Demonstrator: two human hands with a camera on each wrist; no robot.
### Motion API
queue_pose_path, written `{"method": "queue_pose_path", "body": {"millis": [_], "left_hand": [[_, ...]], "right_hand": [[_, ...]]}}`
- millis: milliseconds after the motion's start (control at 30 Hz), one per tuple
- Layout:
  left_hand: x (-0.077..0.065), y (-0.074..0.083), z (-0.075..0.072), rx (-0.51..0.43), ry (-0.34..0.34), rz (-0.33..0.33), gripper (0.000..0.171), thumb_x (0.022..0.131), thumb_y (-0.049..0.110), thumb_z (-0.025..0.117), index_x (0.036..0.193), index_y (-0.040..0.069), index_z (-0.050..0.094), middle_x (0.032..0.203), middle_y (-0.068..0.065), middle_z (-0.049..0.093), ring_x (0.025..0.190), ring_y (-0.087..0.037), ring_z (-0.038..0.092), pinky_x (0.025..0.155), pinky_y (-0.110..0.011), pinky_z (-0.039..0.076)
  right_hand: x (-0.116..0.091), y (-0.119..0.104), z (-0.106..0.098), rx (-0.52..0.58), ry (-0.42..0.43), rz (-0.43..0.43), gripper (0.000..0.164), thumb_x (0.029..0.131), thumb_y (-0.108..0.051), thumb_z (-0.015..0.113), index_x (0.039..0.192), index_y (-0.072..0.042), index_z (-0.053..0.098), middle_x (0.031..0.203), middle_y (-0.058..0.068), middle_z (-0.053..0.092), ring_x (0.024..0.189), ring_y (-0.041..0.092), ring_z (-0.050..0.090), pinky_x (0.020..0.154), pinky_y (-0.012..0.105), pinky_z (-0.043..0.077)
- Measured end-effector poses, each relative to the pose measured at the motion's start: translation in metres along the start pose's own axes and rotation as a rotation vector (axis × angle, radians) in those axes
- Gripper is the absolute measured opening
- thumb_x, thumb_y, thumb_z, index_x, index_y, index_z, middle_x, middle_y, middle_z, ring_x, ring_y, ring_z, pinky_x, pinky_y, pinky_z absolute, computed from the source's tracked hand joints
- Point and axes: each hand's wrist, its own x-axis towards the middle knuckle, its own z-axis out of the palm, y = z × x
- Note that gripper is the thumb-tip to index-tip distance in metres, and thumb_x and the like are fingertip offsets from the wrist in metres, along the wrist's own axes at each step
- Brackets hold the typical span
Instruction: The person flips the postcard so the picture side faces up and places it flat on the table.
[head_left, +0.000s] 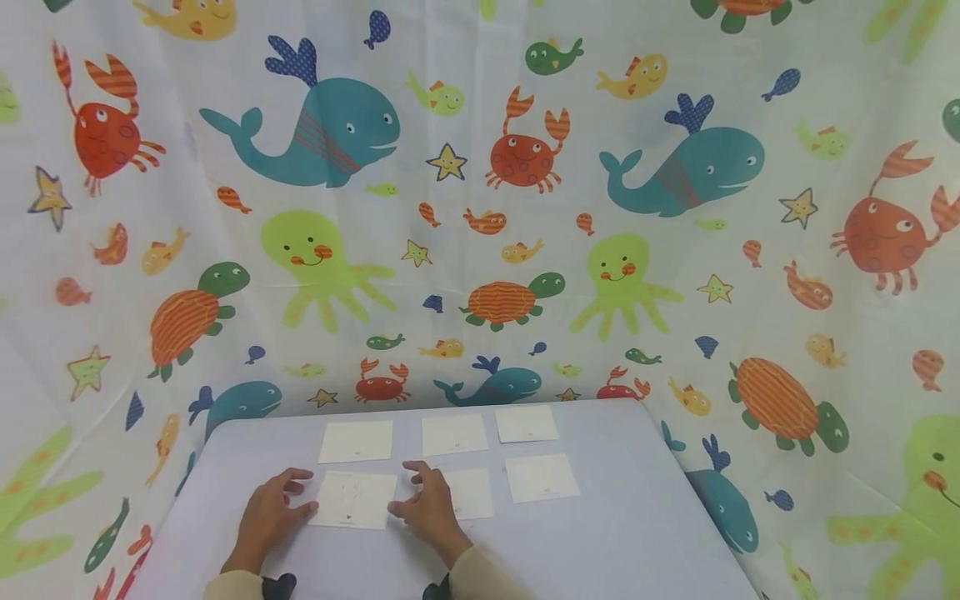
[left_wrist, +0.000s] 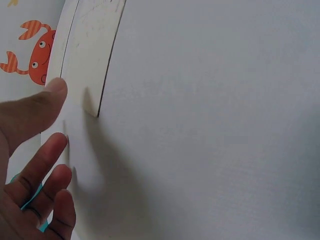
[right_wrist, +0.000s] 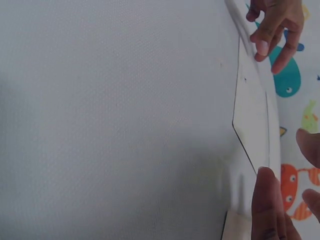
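Note:
A cream paper card (head_left: 352,500) with faint reddish marks and a small dark mark near its lower edge lies flat at the front left of the table. My left hand (head_left: 273,512) is at its left side, fingers apart and loosely bent, with the thumb close to the card's edge. At the opposite edge is my right hand (head_left: 433,510), its thumb and fingers spread and nothing between them. Part of the front middle card (head_left: 474,493) is hidden behind the right hand. In the left wrist view, the thumb (left_wrist: 42,112) overlaps the card's border.
More pale cards lie in two rows: back left (head_left: 356,442), back middle (head_left: 454,434), back right (head_left: 527,423) and front right (head_left: 542,477). They rest on a white table (head_left: 630,517). A curtain (head_left: 465,242) printed with sea animals hangs behind and around it.

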Motion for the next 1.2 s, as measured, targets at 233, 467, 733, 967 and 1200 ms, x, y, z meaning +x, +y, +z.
{"method": "queue_pose_path", "body": {"millis": [233,467,733,967,1200], "left_hand": [[0.0,0.004,0.006,-0.003,-0.009,-0.023,0.055,0.085,0.012,0.088,0.133,0.002,0.065,0.118,-0.025,0.072,0.105,-0.041,0.065,0.093,-0.062,0.054],[0.001,0.008,0.01,0.0,-0.017,-0.03,0.055,0.084,0.013,0.089,0.132,0.002,0.065,0.11,-0.018,0.073,0.1,-0.035,0.065,0.09,-0.059,0.054],[-0.001,0.013,0.014,0.04,-0.006,-0.019,0.054,0.082,0.011,0.089,0.13,0.003,0.066,0.106,-0.013,0.072,0.098,-0.032,0.062,0.089,-0.058,0.053],[0.0,0.015,0.015,0.053,-0.003,-0.011,0.052,0.082,0.009,0.089,0.128,0.004,0.067,0.104,-0.012,0.071,0.097,-0.031,0.061,0.088,-0.056,0.053],[0.002,0.012,0.019,0.052,0.002,-0.013,0.052,0.082,0.008,0.088,0.129,0.004,0.067,0.104,-0.012,0.071,0.1,-0.032,0.061,0.09,-0.058,0.052]], "right_hand": [[0.004,0.003,0.005,0.016,-0.022,0.038,0.07,0.079,-0.013,0.094,0.14,-0.022,0.06,0.122,0.007,0.063,0.084,0.011,0.063,0.064,0.025,0.06],[0.007,0.001,0.015,0.052,-0.069,0.073,0.072,0.078,-0.013,0.094,0.141,-0.02,0.06,0.117,0.004,0.063,0.079,0.012,0.064,0.062,0.027,0.06],[0.008,-0.004,0.022,0.088,-0.087,0.084,0.067,0.078,-0.009,0.093,0.138,-0.017,0.062,0.117,0.004,0.066,0.076,0.013,0.066,0.063,0.029,0.061],[0.006,-0.009,0.022,0.11,-0.069,0.106,0.055,0.08,-0.011,0.091,0.13,-0.016,0.068,0.118,0.005,0.069,0.08,0.013,0.067,0.066,0.03,0.062],[0.004,-0.015,0.02,0.145,-0.029,0.157,0.046,0.082,-0.009,0.089,0.124,-0.014,0.072,0.119,0.004,0.071,0.084,0.013,0.068,0.069,0.029,0.062]]}}
